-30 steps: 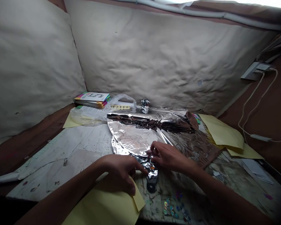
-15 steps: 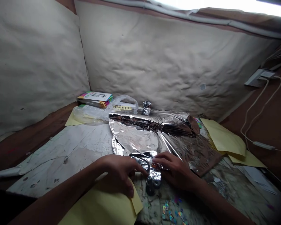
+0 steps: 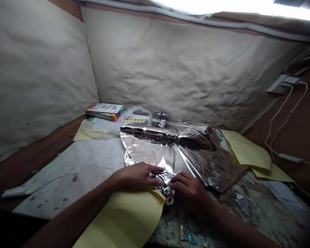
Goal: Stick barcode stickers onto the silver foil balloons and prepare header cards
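One big number "5", seen sideways, on the white front of the colourful packet (image 3: 105,109) at the back of the table, next to the wall. Small dark marks in a row on a pale yellow strip (image 3: 132,119) under the clear plastic bag (image 3: 103,125), too tiny to read. Nothing else readable anywhere.

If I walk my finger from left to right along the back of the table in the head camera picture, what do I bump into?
Colourful booklets → clear plastic bag → crumpled foil knob → yellow paper sheets → white cable.
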The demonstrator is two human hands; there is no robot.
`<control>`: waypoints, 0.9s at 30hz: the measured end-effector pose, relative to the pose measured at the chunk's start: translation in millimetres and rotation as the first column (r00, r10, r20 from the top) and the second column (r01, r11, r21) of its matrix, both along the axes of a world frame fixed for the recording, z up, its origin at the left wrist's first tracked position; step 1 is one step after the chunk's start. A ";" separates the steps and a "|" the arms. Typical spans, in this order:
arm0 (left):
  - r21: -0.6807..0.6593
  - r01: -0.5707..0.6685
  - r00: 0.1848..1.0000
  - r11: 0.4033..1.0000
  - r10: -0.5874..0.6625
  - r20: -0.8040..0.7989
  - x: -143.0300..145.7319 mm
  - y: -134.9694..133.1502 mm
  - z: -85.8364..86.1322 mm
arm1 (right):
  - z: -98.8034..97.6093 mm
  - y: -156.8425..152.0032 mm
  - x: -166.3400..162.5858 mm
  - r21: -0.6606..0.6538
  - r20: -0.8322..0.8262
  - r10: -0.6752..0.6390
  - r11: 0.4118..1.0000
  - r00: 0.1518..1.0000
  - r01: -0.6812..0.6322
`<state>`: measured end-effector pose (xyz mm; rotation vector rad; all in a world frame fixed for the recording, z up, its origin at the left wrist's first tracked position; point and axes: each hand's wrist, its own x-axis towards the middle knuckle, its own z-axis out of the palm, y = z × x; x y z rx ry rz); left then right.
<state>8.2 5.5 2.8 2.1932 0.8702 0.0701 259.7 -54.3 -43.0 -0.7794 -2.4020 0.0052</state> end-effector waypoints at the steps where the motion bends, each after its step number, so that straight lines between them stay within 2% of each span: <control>1: 0.009 -0.014 1.000 1.000 0.014 -0.022 2.0 -1.3 -0.7 | -0.7 -0.4 0.1 0.005 0.002 -0.002 1.000 1.000 0.002; 7: 0.025 -0.091 0.993 0.995 0.093 -0.078 4.7 -6.0 -4.4 | -2.0 -1.7 1.8 0.043 -0.011 0.003 0.999 1.000 -0.002; 11: 0.029 -0.092 0.993 0.995 0.094 -0.074 4.3 -6.9 -7.2 | -2.2 -2.0 2.8 0.053 0.010 0.005 0.999 1.000 -0.006; 13: 0.044 -0.086 0.993 0.995 0.089 -0.077 4.2 -7.1 -7.8 | 1.6 -2.8 5.6 -0.019 0.052 0.025 1.000 0.998 -0.025; 15: 0.066 -0.076 0.993 0.995 0.082 -0.086 4.2 -7.4 -7.2 | 9.7 -2.3 10.1 -0.165 0.076 0.036 0.986 0.996 -0.023; 18: 0.095 -0.062 0.991 0.994 0.073 -0.113 4.6 -8.6 -3.9 | 24.9 5.4 14.2 -0.369 0.008 -0.075 0.927 0.997 0.073; 21: 0.122 -0.058 0.986 0.991 0.076 -0.146 5.3 -10.1 0.0 | 34.2 23.2 8.7 -0.439 0.002 -0.156 0.887 0.988 0.142; 27: 0.148 -0.056 0.985 0.987 0.079 -0.155 5.6 -12.3 3.2 | 37.9 52.9 -9.4 -0.572 0.157 -0.074 0.806 0.985 0.152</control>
